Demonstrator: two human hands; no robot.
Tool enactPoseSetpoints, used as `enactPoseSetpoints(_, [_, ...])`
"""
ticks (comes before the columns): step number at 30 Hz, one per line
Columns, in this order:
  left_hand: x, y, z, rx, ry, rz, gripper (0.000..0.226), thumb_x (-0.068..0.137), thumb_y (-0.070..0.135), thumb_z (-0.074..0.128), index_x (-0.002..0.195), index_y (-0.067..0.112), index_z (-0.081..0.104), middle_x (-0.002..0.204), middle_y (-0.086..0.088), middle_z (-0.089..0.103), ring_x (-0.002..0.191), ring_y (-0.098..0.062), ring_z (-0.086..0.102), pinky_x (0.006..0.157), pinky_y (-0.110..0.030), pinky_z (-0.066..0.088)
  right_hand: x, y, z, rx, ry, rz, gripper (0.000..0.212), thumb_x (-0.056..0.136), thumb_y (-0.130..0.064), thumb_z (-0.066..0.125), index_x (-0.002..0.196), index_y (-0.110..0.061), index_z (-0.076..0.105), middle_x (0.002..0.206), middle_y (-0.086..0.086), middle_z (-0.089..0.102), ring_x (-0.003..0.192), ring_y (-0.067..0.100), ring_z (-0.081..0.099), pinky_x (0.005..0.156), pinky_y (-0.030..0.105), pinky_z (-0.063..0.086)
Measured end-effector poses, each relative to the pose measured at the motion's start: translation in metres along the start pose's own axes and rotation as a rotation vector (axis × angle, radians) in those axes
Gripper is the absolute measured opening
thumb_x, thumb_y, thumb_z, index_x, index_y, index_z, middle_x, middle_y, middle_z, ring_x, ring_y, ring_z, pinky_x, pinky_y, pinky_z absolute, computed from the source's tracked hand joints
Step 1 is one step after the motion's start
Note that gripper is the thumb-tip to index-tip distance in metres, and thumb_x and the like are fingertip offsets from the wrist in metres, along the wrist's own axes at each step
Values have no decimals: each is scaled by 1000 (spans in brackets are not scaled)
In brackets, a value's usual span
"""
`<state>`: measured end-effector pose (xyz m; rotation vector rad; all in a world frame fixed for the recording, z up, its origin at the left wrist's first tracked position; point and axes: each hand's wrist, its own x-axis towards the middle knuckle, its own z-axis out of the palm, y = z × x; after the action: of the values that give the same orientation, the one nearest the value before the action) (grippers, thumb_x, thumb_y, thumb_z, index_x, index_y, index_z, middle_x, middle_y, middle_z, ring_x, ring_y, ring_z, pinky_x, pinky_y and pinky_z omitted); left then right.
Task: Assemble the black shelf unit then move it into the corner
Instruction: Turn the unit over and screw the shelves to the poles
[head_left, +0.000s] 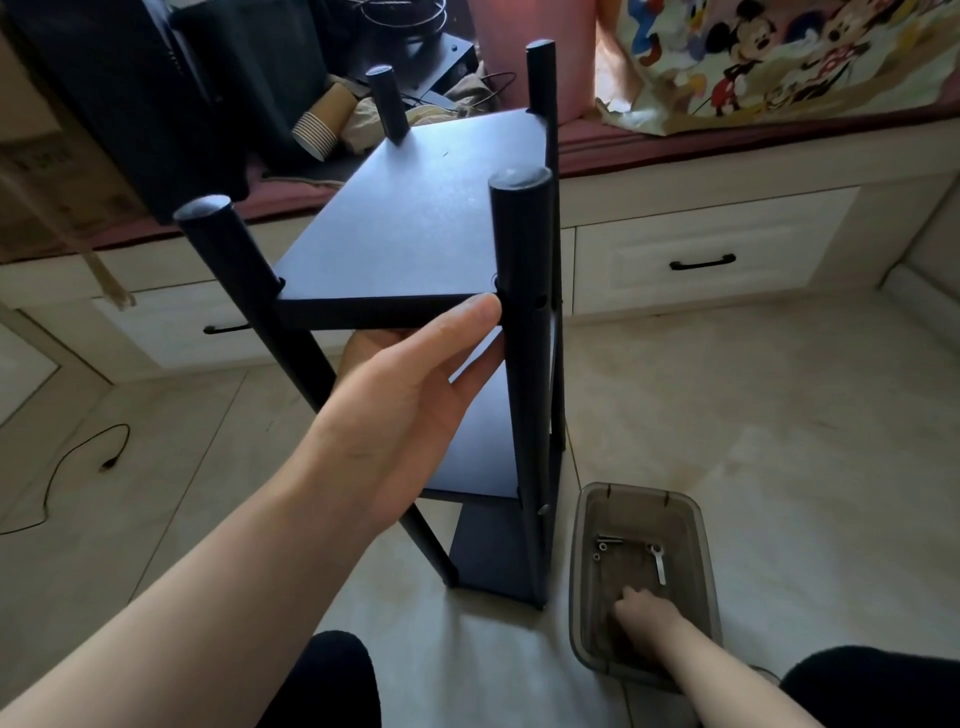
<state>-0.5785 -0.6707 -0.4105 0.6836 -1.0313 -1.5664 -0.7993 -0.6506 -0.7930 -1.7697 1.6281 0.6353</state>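
Home bedroom or living room, cream drawer fronts (696, 260) under a cushioned window seat (675, 140) across the upper frame, cartoon-print blanket (779, 62) upper right, tiled floor (779, 415).

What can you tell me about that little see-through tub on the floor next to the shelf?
The tub is a small rectangular box of smoky translucent plastic with rounded corners and no lid on it. It sits upright on the pale tiled floor, right of the black shelf unit. Inside lie a few metal screws and a small silver wrench. The right hand reaches down into it.
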Motion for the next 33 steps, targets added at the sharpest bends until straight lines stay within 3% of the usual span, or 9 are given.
enactPoseSetpoints(6, [2, 0, -1, 1, -11, 0, 22, 74, 18, 75, 93, 8, 79, 108, -11, 75, 111, -24, 70, 91, -30, 56, -2, -2, -11, 140, 3, -15, 34, 102, -11, 40, 133, -4, 51, 137, 17, 54, 126, 31, 53, 104, 33, 42])
enactPoseSetpoints(12, [4, -3, -5, -24, -22, -2, 33, 76, 16, 75, 105, 1, 73, 110, -13, 74, 113, -25, 69, 93, -30, 56, -17, -13, -58, 60, 13, -46, 34, 100, -14, 43, 132, -7, 54, 135, 15, 54, 121, 30, 54, 98, 36, 41])
enactPoseSetpoints(17, [3, -4, -4, -30, 33, 20, 42, 80, 13, 72, 118, -3, 66, 119, -19, 70, 115, -30, 68, 93, -32, 56, -51, -30, -129, -60, 77, -61, 29, 95, -7, 50, 123, -6, 57, 93, 5, 58, 78, 22, 57, 53, 24, 46])
enactPoseSetpoints(20, [3, -3, -1, -20, 52, 20, 48, 80, 14, 71, 125, -2, 64, 123, -19, 69, 116, -31, 67, 98, -36, 55, -89, -49, -184, -140, 184, -146, 22, 85, -1, 60, 107, -2, 63, 106, 17, 65, 92, 30, 64, 75, 35, 56])
enactPoseSetpoints(22, [3, -3, 1, -30, 76, 6, 53, 78, 15, 72, 127, -4, 62, 123, -20, 69, 115, -31, 68, 100, -39, 54, -123, -61, -215, -227, 209, -242, 16, 82, -2, 66, 97, 0, 69, 98, 16, 70, 83, 27, 66, 69, 30, 51])
enactPoseSetpoints(25, [2, -3, 2, -50, 91, 9, 41, 78, 14, 71, 117, 2, 68, 115, -17, 73, 110, -31, 70, 97, -38, 56, -181, -71, -245, -268, 274, -340, 12, 88, -18, 68, 87, -7, 72, 83, 5, 73, 62, 12, 59, 56, 23, 42])
enactPoseSetpoints(29, [0, -3, 2, -44, 65, 26, 25, 80, 13, 70, 104, 10, 76, 111, -16, 74, 107, -31, 71, 90, -34, 58, -254, -68, -257, -149, 488, -462, 20, 87, -30, 71, 79, -19, 57, 73, -5, 58, 62, 10, 49, 58, 28, 41])
enactPoseSetpoints(33, [0, -3, 3, -24, 56, 40, 28, 80, 13, 70, 106, 6, 73, 113, -17, 74, 109, -32, 71, 88, -31, 58, -301, -70, -265, 233, 739, -572, 11, 84, -23, 75, 78, -16, 68, 72, -6, 65, 65, 6, 59, 60, 20, 44])
